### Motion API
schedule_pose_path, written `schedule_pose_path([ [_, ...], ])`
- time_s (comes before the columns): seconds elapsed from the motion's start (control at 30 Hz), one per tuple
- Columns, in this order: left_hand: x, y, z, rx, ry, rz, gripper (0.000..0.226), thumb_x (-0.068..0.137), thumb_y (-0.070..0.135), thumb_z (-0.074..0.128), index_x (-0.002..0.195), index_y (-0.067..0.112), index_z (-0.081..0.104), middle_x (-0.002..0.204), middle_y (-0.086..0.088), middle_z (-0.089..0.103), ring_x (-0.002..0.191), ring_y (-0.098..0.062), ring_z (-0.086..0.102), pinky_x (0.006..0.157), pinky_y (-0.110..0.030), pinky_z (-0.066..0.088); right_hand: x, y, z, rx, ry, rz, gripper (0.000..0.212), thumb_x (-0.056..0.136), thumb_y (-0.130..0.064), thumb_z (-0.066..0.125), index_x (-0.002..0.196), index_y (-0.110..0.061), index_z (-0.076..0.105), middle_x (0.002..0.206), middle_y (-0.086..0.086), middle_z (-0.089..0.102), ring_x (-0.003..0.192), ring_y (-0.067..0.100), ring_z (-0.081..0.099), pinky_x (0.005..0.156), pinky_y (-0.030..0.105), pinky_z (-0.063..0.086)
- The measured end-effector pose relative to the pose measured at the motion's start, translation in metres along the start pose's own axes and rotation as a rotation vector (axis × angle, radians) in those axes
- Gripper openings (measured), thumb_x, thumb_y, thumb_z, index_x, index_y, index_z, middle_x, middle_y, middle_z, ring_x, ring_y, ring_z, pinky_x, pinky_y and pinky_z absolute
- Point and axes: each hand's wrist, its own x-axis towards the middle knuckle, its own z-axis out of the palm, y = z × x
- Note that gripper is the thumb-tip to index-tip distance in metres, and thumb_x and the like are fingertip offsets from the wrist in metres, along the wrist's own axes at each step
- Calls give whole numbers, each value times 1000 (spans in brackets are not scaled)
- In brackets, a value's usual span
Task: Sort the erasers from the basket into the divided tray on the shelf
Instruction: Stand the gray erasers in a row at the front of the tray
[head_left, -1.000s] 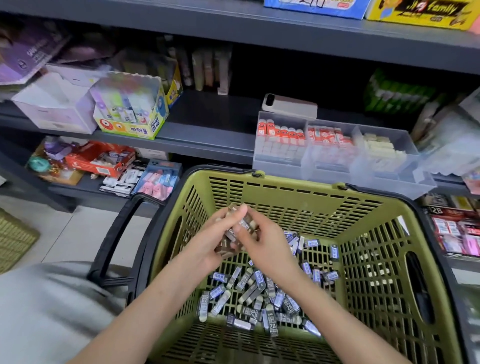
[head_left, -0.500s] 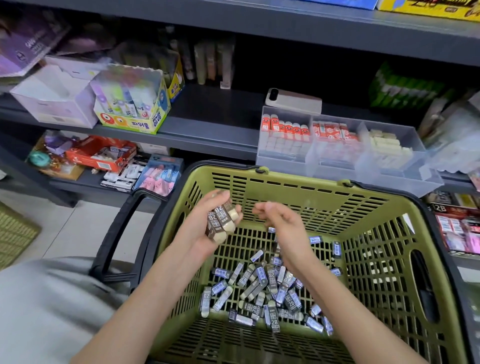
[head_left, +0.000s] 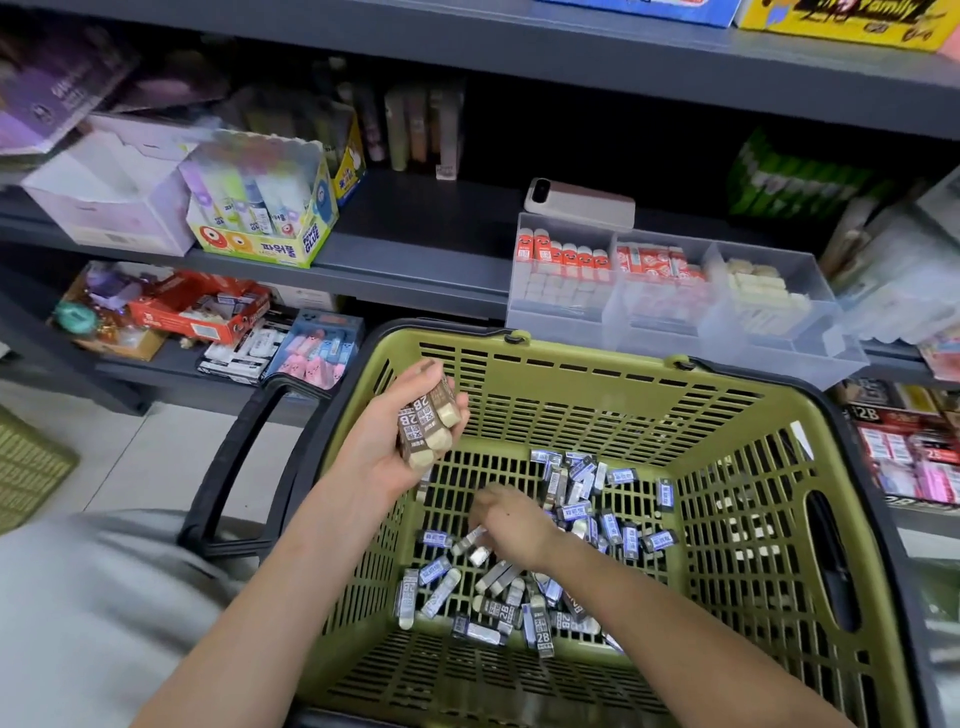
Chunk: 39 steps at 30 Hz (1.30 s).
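The fingers (head_left: 485, 514) of the right grip (head_left: 514, 522) are motion-blurred among the loose erasers (head_left: 597, 525) on the floor of the basket (head_left: 597, 395), so whether they pinch one cannot be determined. The left grip (head_left: 395, 441) covers part of the brown-sleeved erasers (head_left: 428, 421) it holds, leaving their count unreadable. The basket's near rim is cut off by the bottom edge, and the frosted walls of the divided tray (head_left: 670, 332) blur the lower rows of its contents.

Bright even light, blurred wide-angle edges, dim shelf recesses.
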Motion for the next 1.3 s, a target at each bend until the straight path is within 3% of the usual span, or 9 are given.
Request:
schedule_pose_path([
  [0.17, 0, 0, 1, 25, -32, 13, 18, 72, 10, 63, 89, 13, 58, 68, -7, 62, 53, -17, 63, 48, -25, 55, -32, -16, -45, 863, 102, 285, 12, 97, -18, 47, 104, -11, 54, 84, -4, 56, 71, 7, 52, 68, 22, 48],
  [0.27, 2, 2, 4, 26, -57, 13, 14, 72, 11, 61, 86, 14, 59, 67, -7, 62, 52, -17, 63, 45, -25, 54, -61, -11, -88, 1425, 224, 312, 28, 98, -8, 43, 124, -15, 47, 85, 3, 59, 75, 13, 56, 73, 26, 51],
  [0.37, 5, 7, 15, 18, -87, 20, 13, 73, 13, 60, 86, 15, 61, 66, -6, 64, 52, -16, 63, 43, -25, 54, -91, 0, -134, 1581, 312, 214, 28, 93, -4, 49, 118, -13, 55, 89, 8, 65, 80, 16, 64, 75, 24, 54],
  [0.5, 14, 19, 45, -2, -149, 55, 11, 73, 16, 57, 83, 16, 62, 67, -4, 63, 54, -14, 63, 42, -24, 53, -128, 22, -184, 1533, 551, 145, 33, 77, -23, 65, 105, -7, 58, 95, 8, 72, 88, 19, 68, 80, 27, 52],
  [0.6, 22, 29, 68, -13, -198, 89, 11, 73, 18, 58, 84, 16, 62, 68, -2, 62, 55, -13, 63, 44, -23, 53, -141, 39, -208, 1355, 747, 210, 31, 72, -37, 69, 93, -14, 65, 87, 0, 70, 74, 12, 62, 75, 24, 47],
  [0.73, 35, 40, 83, -52, -211, 126, 17, 68, 18, 66, 85, 17, 62, 70, -2, 62, 57, -14, 64, 45, -23, 53, -121, 57, -234, 1353, 885, 236, 11, 79, -14, 71, 90, -11, 67, 69, 2, 66, 55, 12, 57, 57, 19, 50],
  [0.93, 57, 46, 80, -137, -120, 124, 10, 74, 18, 62, 84, 16, 61, 71, -3, 61, 56, -14, 64, 45, -25, 54, -34, 41, -253, 1055, 744, 318, 23, 81, -1, 69, 96, -7, 53, 64, 11, 62, 51, 21, 60, 69, 42, 55],
  [1.1, 73, 52, 69, -191, -109, 113, 12, 73, 17, 62, 85, 15, 62, 73, -3, 61, 56, -15, 64, 45, -25, 54, 14, 36, -245, 615, 582, 380, 17, 78, -9, 69, 86, -17, 56, 71, 0, 59, 70, 20, 62, 72, 33, 52],
  [1.3, 89, 52, 69, -168, -135, 97, 13, 73, 15, 62, 85, 14, 62, 71, -5, 61, 56, -17, 64, 48, -26, 55, 36, 39, -240, 543, 358, 449, 17, 80, -2, 66, 96, -10, 66, 98, 4, 67, 82, 14, 56, 69, 23, 44],
])
